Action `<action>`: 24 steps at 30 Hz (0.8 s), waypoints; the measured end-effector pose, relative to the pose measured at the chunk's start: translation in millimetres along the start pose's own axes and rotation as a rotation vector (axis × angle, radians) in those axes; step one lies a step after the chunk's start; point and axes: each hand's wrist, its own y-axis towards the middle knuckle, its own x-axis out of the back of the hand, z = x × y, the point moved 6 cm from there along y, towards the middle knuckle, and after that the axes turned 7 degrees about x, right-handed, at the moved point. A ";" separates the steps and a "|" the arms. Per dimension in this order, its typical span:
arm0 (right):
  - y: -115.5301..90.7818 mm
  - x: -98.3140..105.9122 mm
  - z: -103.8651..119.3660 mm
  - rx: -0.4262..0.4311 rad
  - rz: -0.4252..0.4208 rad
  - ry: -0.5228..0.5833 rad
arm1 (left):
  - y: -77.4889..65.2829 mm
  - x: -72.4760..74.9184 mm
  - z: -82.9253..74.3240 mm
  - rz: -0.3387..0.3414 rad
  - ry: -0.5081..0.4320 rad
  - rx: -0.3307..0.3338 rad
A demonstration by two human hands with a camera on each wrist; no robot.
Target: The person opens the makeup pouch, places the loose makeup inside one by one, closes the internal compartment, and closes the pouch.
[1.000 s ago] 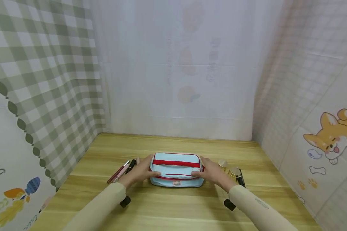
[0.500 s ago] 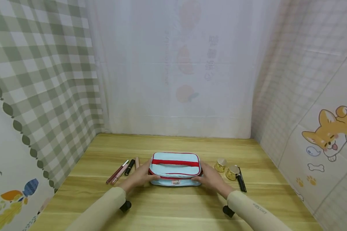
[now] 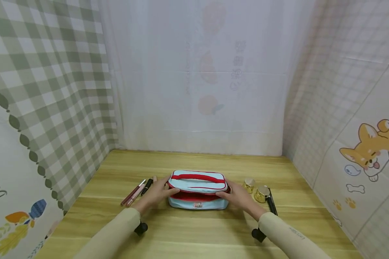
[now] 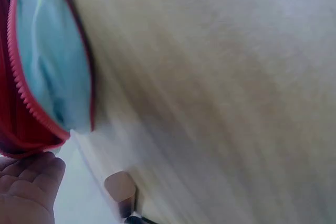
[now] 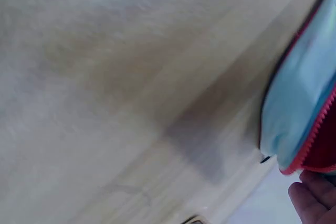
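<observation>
Pale blue pouch [image 3: 201, 184] is sitting near the middle of the wood-patterned table [image 3: 194, 233], its long side facing the person. Red piping is tracing the rounded edges of its lid, and a red strap handle [image 3: 199, 177] is arching across the top. Its front is gaping: the lid is standing slightly raised and showing a red lining [image 3: 194, 196], while red zip teeth [image 4: 22, 85] are curving along the opening in the left wrist view. A small label [image 3: 198, 205] is showing on the front wall, its print too small to read. The left grip [image 3: 157, 193] is pinching the lid's left end, thumb at the front edge; the right grip [image 3: 236, 197] is pinching the right end likewise. Slender tubes [image 3: 133, 192] are lying to the left, gold jars [image 3: 262, 194] standing to the right.
</observation>
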 end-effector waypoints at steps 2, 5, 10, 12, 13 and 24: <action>0.8 4.3 0.9 -0.028 -0.003 0.035 | 0.8 4.1 0.5 -0.021 -0.022 0.047; 2.6 11.0 2.3 -0.059 -0.023 0.074 | 2.6 10.0 -0.9 -0.062 -0.031 0.081; 6.5 18.6 3.4 -0.101 -0.055 0.082 | 5.2 17.6 -6.7 -0.120 -0.048 0.104; 8.5 21.1 3.9 -0.116 -0.067 0.083 | 6.4 20.4 -10.2 -0.141 -0.047 0.094; 9.8 22.2 4.2 -0.120 -0.071 0.088 | 7.3 21.6 -11.4 -0.148 -0.046 0.096; 25.9 35.7 4.5 -0.186 -0.106 0.038 | 19.1 29.5 -26.6 -0.223 -0.056 0.085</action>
